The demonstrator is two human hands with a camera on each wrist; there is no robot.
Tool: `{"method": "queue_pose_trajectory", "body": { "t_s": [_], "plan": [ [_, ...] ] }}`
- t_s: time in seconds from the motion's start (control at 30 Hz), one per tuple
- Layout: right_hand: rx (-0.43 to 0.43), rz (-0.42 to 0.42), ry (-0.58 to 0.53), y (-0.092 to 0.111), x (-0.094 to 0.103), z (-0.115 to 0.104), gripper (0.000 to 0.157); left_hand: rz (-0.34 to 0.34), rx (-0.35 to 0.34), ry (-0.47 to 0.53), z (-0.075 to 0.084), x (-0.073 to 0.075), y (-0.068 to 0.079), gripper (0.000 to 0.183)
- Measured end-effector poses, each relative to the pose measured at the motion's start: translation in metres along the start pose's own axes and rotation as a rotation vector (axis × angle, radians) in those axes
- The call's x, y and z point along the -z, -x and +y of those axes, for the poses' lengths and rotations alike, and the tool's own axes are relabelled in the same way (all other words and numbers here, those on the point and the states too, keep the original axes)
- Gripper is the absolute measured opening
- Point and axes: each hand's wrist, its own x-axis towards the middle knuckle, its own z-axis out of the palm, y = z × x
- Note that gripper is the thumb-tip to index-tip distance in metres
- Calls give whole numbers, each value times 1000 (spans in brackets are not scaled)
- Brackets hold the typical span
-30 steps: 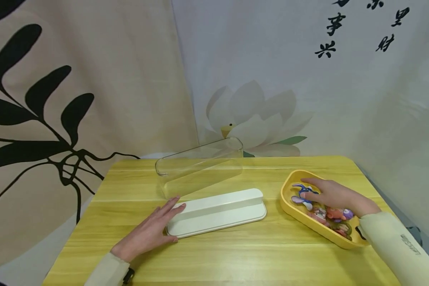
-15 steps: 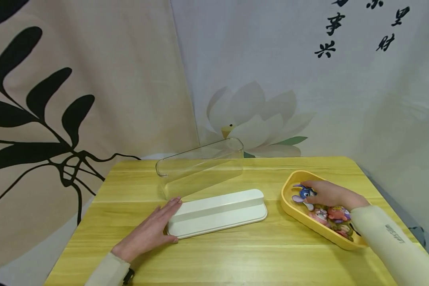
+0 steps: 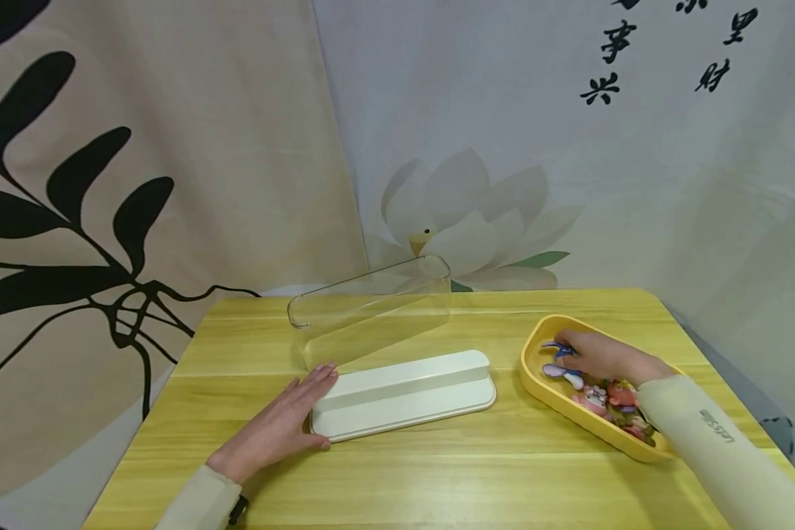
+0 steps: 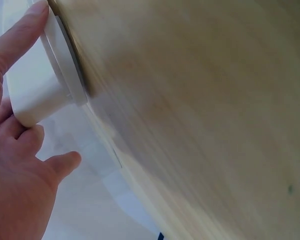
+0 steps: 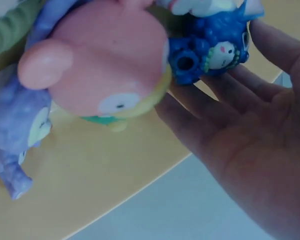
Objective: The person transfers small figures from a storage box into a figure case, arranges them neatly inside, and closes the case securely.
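My left hand (image 3: 274,423) holds the left end of a long white two-level display stand (image 3: 411,401), thumb at its near edge and fingers at the far side. In the left wrist view, the thumb (image 4: 25,30) lies along the stand's end and the other fingers bend round behind it. Over on the right, my right hand (image 3: 601,357) reaches into a yellow tray (image 3: 536,384) and pinches a small blue figurine (image 5: 210,47) between thumb and fingers. Beside it lie a pink figurine (image 5: 110,55) and a purple figurine (image 5: 20,115).
Behind the white stand, a clear box-shaped cover (image 3: 377,313) rests on the wooden table (image 3: 437,478). More small figurines (image 3: 594,400) lie in the tray near my right wrist. A printed curtain (image 3: 238,147) hangs past the table's back edge.
My right hand has moved slightly left and closed its fingers round the blue figurine in the tray. My left hand stays on the white stand.
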Motion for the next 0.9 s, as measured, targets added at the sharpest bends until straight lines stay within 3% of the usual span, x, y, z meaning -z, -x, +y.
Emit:
{"method": "queue_pose_trajectory", "body": {
  "t_s": [0.27,0.43,0.6,0.9],
  "plan": [
    [-6,43,76,-1,-3,-4,44,-2,-8,-2,0,2,-1,106],
    [10,17,92,-2,-3,-6,39,-14,3,3,-1,2,1,107],
    [6,-8,89,-2,-2,-6,45,1,-5,-12,-2,0,3,108],
    [-22,108,31,18,9,-10,43,-16,2,1,-2,0,1,109]
  ]
}}
